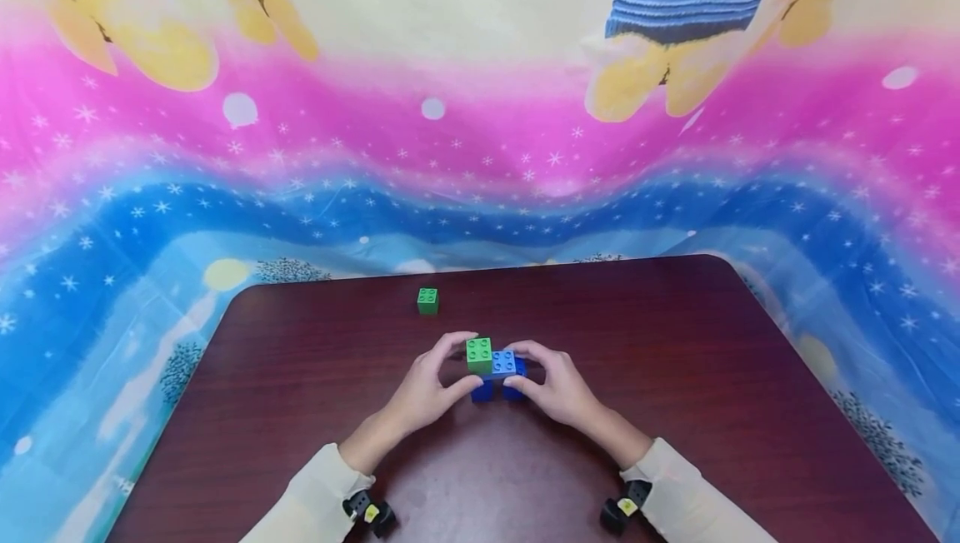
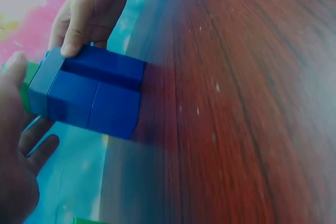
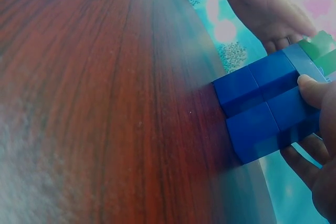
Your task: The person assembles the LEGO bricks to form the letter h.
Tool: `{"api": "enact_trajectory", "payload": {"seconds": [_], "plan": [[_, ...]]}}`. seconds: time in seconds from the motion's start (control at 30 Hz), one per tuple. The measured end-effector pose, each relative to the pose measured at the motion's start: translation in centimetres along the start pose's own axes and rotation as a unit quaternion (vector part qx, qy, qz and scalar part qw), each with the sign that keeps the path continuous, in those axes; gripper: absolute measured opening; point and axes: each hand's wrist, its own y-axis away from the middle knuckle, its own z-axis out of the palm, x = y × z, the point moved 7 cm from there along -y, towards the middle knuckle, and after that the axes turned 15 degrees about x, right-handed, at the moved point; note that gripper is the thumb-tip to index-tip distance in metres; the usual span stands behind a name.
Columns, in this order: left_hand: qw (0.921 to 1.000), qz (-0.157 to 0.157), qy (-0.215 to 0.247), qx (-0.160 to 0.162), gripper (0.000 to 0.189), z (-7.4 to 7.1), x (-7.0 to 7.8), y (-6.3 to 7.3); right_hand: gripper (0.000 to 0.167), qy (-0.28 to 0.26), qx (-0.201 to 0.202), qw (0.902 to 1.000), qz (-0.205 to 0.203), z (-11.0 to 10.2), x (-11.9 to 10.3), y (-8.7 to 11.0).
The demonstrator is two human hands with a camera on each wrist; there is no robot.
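Observation:
Two side-by-side stacks of dark blue building blocks stand on the table, bridged on top by a lighter blue block. A green building block sits on the left half of that bridge, its studs facing up. My left hand pinches the green block between thumb and fingers. From the other side, my right hand grips the top of the right dark blue stack, the thumb lying close under the lighter blue block. The fingertips behind the blocks are partly hidden.
Another green block stands alone near the table's far edge, left of centre. The dark red-brown wooden table has rounded far corners. A colourful printed cloth hangs close behind and around it.

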Motion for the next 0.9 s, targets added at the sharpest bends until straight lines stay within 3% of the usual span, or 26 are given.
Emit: {"api": "enact_trajectory", "payload": {"seconds": [0.17,0.4,0.57,0.73,0.9], "plan": [[0.9980,0.002,-0.062,-0.008,0.055,-1.4,-0.5,0.4,0.040,0.003,0.001,0.9999,0.012,0.0,0.0,0.0],[0.9902,0.009,-0.138,0.018,0.057,-4.2,-1.7,0.6,0.040,0.006,-0.005,0.9998,0.019,0.0,-0.1,0.1],[0.9895,0.014,-0.141,0.026,0.058,-5.7,-2.8,0.5,0.040,-0.001,-0.006,0.9997,0.021,0.1,-0.1,0.2],[0.9896,-0.016,-0.138,0.040,0.057,-6.9,-4.2,0.4,0.040,0.000,-0.005,0.9997,0.022,0.1,0.0,0.2],[0.9876,-0.041,-0.146,0.039,0.056,-7.1,-5.8,0.0,0.040,0.002,-0.005,0.9998,0.022,0.1,-0.1,0.2]]}}
